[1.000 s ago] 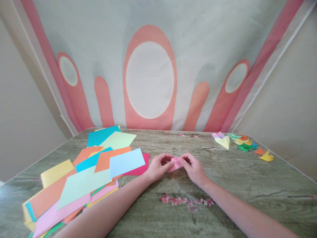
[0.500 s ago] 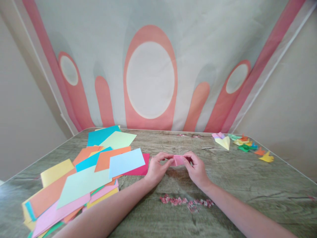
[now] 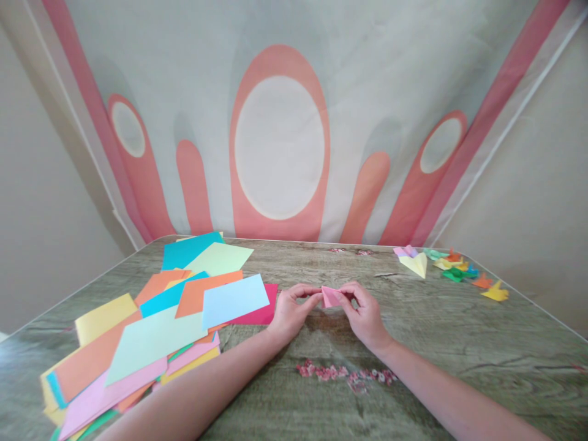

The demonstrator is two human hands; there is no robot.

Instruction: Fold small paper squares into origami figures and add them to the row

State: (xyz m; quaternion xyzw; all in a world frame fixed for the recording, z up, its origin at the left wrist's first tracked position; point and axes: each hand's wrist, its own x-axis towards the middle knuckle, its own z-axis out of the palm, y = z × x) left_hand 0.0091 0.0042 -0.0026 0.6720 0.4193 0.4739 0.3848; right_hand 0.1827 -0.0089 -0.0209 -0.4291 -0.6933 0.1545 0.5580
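A small piece of folded pink paper [image 3: 331,297] is held between my two hands, over the middle of the table. My left hand [image 3: 296,311] pinches its left edge between thumb and fingers. On the other side, my right hand [image 3: 362,309] grips the right edge in the same way. A crease runs across the paper's face. Just left of my left hand lies a crimson sheet [image 3: 257,313], partly covered by a light blue sheet [image 3: 235,301].
Loose coloured sheets [image 3: 151,343] spread over the table's left side. At the back right sit a pale yellow paper plane [image 3: 416,264] and several small folded paper figures [image 3: 454,274]. Pink flowers [image 3: 324,370] mark the wood-patterned tabletop [image 3: 459,343]. A patterned backdrop [image 3: 280,147] stands behind.
The pink paper has tilted slightly between my fingers and its outline now looks more pointed. My hands stay in nearly the same place.
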